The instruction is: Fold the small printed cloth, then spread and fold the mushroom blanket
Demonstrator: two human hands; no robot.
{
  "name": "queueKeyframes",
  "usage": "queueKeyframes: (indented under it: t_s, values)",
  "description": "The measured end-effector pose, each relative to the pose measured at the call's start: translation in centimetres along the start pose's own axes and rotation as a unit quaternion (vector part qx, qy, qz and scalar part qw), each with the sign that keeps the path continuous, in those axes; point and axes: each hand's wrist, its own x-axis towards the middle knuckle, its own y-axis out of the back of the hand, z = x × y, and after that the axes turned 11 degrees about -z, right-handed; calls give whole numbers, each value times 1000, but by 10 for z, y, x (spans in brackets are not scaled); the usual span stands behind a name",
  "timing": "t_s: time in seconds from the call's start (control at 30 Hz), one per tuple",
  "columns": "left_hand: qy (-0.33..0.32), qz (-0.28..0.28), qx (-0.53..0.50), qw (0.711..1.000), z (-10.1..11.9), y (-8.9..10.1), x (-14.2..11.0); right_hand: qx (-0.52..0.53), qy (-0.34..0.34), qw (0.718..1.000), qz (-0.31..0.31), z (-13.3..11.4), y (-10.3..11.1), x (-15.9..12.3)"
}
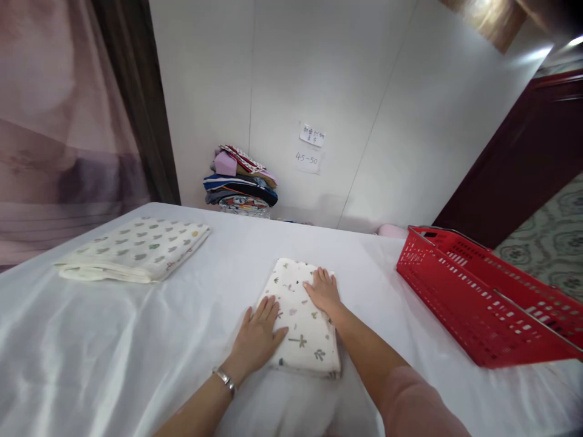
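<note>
A white cloth [303, 328] with small printed plants and hearts lies folded into a thick rectangle in front of me. Flat on its left edge rests my left hand [257, 334], fingers spread, a silver band at the wrist. My right hand [324, 290] lies open on the cloth's upper right corner. Neither hand grips anything. Off to the left is another folded white cloth [146, 246] with grey-green heart-like prints, touched by no hand.
A white sheet [218, 261] covers the table, wrinkled at the left. On the right stands a red plastic basket [483, 303] with metal handles. Beyond the far edge, folded fabrics [241, 182] are stacked against a wall with paper labels [312, 135]. A curtain [59, 121] hangs left.
</note>
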Motion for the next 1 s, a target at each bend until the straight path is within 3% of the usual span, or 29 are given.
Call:
queueKeyframes:
  t_s: [0.2,0.37,0.57,0.73,0.83,0.93,1.0]
  values:
    - [2,1,-5,1000,0,2,-1,9,9,1000,3,-1,2,1]
    - [4,-2,-18,1000,2,6,-3,90,1,996,9,2,9,-13]
    - [6,-5,-41,999,-1,5,-3,247,-32,968,18,16,-23,-67]
    - [32,-11,-104,994,-3,10,0,276,-39,960,21,12,-41,-97]
    - [60,-27,-131,989,6,14,-4,276,-45,960,26,13,-38,-99]
    - [78,-59,-156,983,25,13,-19,260,13,965,25,31,-27,-93]
    - [51,-74,-168,982,37,9,-33,212,47,976,23,48,-16,-87]
